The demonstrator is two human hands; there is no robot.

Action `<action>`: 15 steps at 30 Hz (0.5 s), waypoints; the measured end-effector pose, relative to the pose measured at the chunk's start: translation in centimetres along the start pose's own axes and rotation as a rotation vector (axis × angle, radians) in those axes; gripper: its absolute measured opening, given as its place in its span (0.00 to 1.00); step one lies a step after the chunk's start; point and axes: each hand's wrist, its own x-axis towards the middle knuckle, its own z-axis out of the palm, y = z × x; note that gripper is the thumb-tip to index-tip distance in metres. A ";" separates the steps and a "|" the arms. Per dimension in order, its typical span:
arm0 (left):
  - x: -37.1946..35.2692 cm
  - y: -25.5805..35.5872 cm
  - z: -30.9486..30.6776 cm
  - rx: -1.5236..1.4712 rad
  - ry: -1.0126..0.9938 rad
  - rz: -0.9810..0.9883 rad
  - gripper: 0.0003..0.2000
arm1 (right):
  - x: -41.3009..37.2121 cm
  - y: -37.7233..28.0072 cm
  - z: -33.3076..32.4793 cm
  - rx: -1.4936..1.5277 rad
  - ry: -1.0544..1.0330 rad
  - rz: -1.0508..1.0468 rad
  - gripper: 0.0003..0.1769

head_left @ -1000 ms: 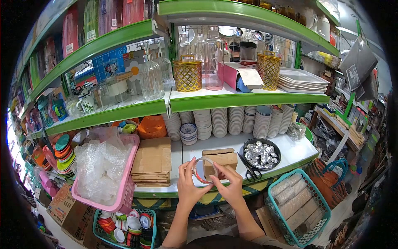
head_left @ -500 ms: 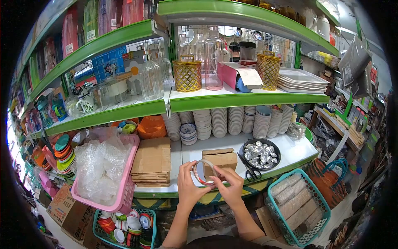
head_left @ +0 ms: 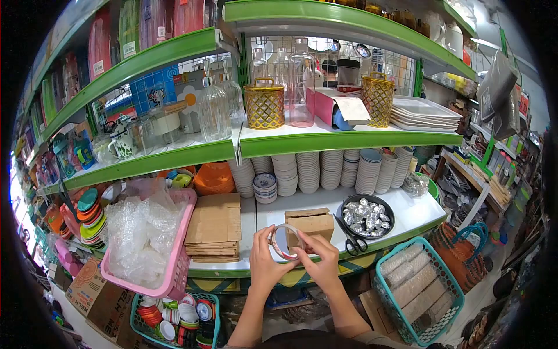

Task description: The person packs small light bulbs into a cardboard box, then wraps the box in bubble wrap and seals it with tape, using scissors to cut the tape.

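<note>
Both hands hold a roll of clear tape upright above the front edge of the white shelf. My left hand grips its left side, thumb below and fingers at the rim. The fingers of my right hand pinch the right side of the roll. Just behind the hands lies a small brown cardboard box. To the left is a stack of flat cardboard pieces. Black scissors rest to the right, beside a black bowl of silver foil-like pieces.
A pink basket of bubble wrap stands at the left. Below right is a teal basket with wrapped bundles; another teal basket holds small dishes. Stacked white cups line the shelf's back, under a green-edged shelf with glass bottles and gold baskets.
The hands and tape roll stay nearly in place, with only slight finger movement on the right. The view has shifted very slightly.
</note>
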 end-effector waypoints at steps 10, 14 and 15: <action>-0.2 -0.1 -0.1 0.030 -0.001 0.013 0.45 | -0.1 0.4 0.1 -0.026 0.016 -0.036 0.25; -0.3 -0.2 -0.1 0.057 -0.003 -0.026 0.45 | 0.2 -0.5 -0.4 0.031 -0.095 0.116 0.25; -0.3 -0.2 -0.1 0.054 -0.018 -0.049 0.45 | 0.2 -0.5 -0.4 0.019 -0.115 0.145 0.25</action>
